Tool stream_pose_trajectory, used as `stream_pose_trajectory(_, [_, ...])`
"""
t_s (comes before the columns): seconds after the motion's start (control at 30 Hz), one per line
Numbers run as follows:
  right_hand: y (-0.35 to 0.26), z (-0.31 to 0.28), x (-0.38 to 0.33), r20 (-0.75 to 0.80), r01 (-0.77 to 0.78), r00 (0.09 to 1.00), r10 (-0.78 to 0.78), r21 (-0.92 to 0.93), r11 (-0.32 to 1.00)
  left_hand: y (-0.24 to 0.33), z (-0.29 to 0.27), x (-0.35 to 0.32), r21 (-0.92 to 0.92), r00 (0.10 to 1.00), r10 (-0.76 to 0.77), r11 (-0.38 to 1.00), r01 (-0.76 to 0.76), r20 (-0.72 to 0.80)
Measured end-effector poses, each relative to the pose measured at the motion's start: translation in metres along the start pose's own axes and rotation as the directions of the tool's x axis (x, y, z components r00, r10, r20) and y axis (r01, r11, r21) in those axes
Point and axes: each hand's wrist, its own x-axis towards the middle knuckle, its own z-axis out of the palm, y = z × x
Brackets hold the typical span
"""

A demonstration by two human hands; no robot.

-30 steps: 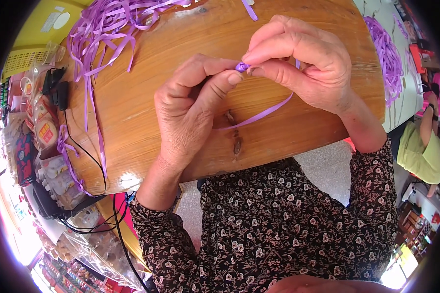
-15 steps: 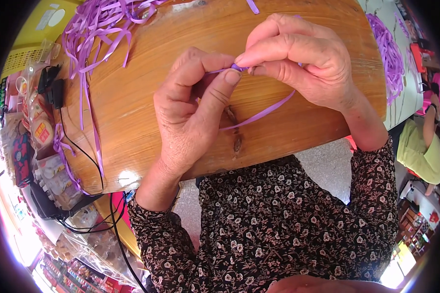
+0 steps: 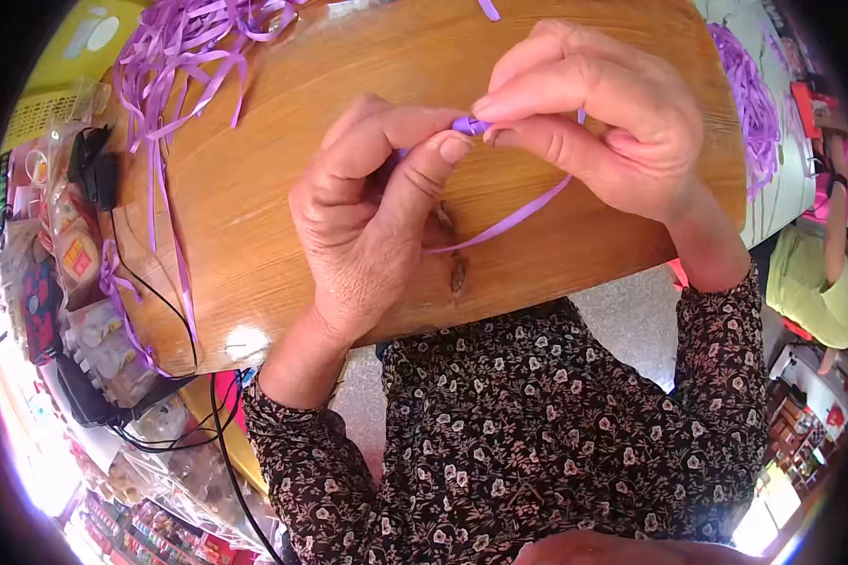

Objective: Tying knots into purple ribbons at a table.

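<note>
fingertips (image 3: 454, 149) of both hands pinch purple ribbon (image 3: 509, 221), trailing down-left.

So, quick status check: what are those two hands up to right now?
Left hand and right hand: fingertip grip on a small folded purple ribbon piece. Ribbon tail trails down over wooden table. Loose ribbon pile far left, nothing in the way.

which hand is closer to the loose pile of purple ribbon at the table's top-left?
Left. The left hand is mid-table, nearer the ribbon pile but apart from it. The right hand is farther right. Both pinch a small folded ribbon piece.
</note>
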Motion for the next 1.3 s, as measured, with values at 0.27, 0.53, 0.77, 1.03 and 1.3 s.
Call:
stream_pose_trajectory(0.27, [-0.004,-0.002,0.003,0.039,-0.009,0.999,0.012,-0.098,0.995,0.001,-0.001,0.002,0.054,1.000,0.022,0.998,-0.023,0.006])
stream_pose_trajectory(0.53, [0.010,0.013,0.007,-0.006,0.172,0.985,-0.173,-0.066,0.983,0.002,-0.003,0.001,0.062,0.998,0.049,0.997,-0.051,0.031])
stream_pose_trajectory(0.77, [0.024,0.018,0.004,-0.048,0.332,0.941,-0.334,-0.046,0.942,0.005,-0.002,0.001,0.054,0.999,0.023,0.998,-0.025,0.028])
stream_pose_trajectory(1.03, [0.025,0.021,0.001,-0.039,0.414,0.909,-0.416,-0.042,0.909,0.003,-0.002,0.001,0.039,0.999,0.044,0.998,-0.044,0.012])
stream_pose_trajectory(1.3, [0.023,0.023,0.003,-0.075,0.331,0.939,-0.337,-0.077,0.940,0.009,-0.003,-0.001,0.057,0.999,-0.044,0.997,0.042,0.024])
